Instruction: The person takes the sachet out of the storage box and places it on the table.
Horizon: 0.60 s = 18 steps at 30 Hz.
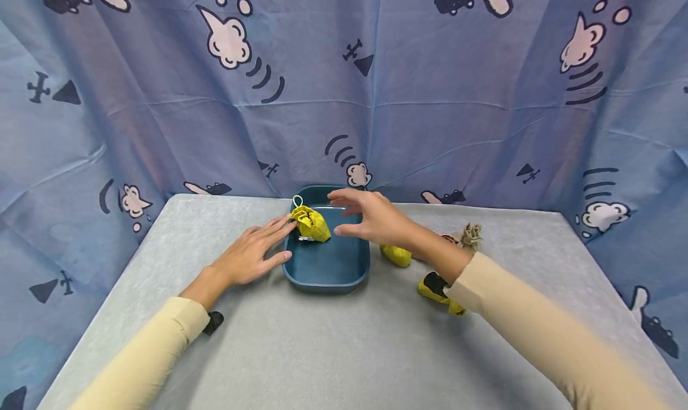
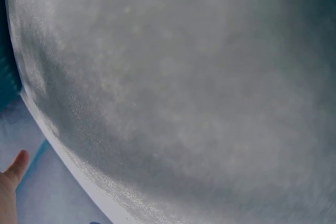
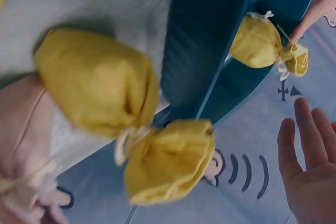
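A yellow drawstring pouch [image 1: 314, 226] lies in the left part of a dark blue plastic tray [image 1: 328, 270], its neck and pale cord loop toward the left rim. My left hand [image 1: 249, 252] is at that rim with straight fingers, fingertips right at the pouch's neck. In the left wrist view only a little of the left hand [image 2: 10, 184] shows. My right hand [image 1: 376, 216] hovers over the tray's right side, fingers loosely bent and nothing between them. From the right wrist, this hand [image 3: 312, 166] shows spread fingers.
Right of the tray lies a second yellow pouch [image 1: 396, 256], tied at the neck in the right wrist view. Another yellow pouch [image 1: 443, 293] and a beige pouch neck [image 1: 472, 236] lie farther right, partly behind the right forearm. A patterned blue curtain [image 1: 344, 88] hangs behind the grey table [image 1: 269, 350].
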Each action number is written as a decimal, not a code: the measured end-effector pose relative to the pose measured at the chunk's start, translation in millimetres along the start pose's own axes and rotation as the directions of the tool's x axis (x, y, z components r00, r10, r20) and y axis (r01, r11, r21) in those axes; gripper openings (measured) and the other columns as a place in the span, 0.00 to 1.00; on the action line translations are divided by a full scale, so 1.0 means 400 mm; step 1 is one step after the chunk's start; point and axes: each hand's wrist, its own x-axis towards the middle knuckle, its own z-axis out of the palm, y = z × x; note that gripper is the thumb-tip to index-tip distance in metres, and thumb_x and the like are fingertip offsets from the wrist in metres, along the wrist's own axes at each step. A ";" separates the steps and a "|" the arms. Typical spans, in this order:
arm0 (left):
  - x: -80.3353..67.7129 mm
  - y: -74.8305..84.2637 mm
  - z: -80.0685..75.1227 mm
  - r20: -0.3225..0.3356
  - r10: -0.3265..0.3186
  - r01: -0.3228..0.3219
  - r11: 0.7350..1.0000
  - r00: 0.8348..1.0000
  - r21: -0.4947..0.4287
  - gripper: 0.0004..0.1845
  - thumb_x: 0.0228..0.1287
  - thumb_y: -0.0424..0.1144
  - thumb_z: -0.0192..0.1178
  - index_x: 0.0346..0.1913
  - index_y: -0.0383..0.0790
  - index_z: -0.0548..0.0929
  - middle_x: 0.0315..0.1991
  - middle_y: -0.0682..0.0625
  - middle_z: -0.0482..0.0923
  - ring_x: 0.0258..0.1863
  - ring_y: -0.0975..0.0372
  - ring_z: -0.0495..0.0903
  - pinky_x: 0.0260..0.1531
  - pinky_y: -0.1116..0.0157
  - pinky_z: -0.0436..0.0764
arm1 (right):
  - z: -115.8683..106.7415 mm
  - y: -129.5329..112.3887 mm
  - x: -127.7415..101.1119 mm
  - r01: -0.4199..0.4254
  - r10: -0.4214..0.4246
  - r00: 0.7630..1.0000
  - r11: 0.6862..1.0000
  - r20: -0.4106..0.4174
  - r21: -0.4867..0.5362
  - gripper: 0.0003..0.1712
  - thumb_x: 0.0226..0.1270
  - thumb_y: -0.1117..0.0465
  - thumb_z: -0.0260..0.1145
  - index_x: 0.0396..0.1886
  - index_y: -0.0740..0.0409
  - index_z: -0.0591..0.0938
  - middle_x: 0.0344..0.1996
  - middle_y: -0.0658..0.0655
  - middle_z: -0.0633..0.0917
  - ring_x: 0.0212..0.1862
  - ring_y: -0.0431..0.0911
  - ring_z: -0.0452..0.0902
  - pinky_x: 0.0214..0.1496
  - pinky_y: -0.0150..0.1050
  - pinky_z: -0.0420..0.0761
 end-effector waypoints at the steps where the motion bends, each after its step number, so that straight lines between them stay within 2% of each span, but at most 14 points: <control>1: 0.000 0.000 0.000 0.001 -0.002 0.002 1.000 1.000 -0.003 0.36 0.75 0.63 0.45 0.80 0.55 0.53 0.80 0.57 0.44 0.77 0.51 0.51 0.68 0.42 0.58 | 0.007 -0.002 0.006 0.005 -0.005 1.000 1.000 -0.003 0.008 0.37 0.61 0.63 0.75 0.69 0.61 0.72 0.64 0.60 0.78 0.60 0.55 0.80 0.58 0.48 0.80; 11: -0.002 0.004 -0.003 0.000 -0.008 0.008 1.000 1.000 -0.018 0.36 0.75 0.63 0.45 0.80 0.56 0.54 0.80 0.57 0.44 0.77 0.52 0.51 0.68 0.42 0.58 | 0.068 -0.007 0.062 0.004 -0.004 1.000 1.000 -0.029 -0.009 0.36 0.63 0.59 0.74 0.69 0.59 0.73 0.65 0.59 0.78 0.61 0.50 0.79 0.60 0.46 0.79; 18: -0.002 0.003 -0.002 -0.003 -0.011 0.011 1.000 1.000 -0.015 0.36 0.75 0.63 0.45 0.80 0.55 0.55 0.80 0.57 0.44 0.77 0.51 0.51 0.68 0.41 0.58 | 0.094 0.003 0.081 0.009 -0.008 0.999 1.000 -0.034 0.009 0.35 0.62 0.61 0.74 0.68 0.63 0.74 0.65 0.59 0.77 0.62 0.55 0.77 0.61 0.48 0.77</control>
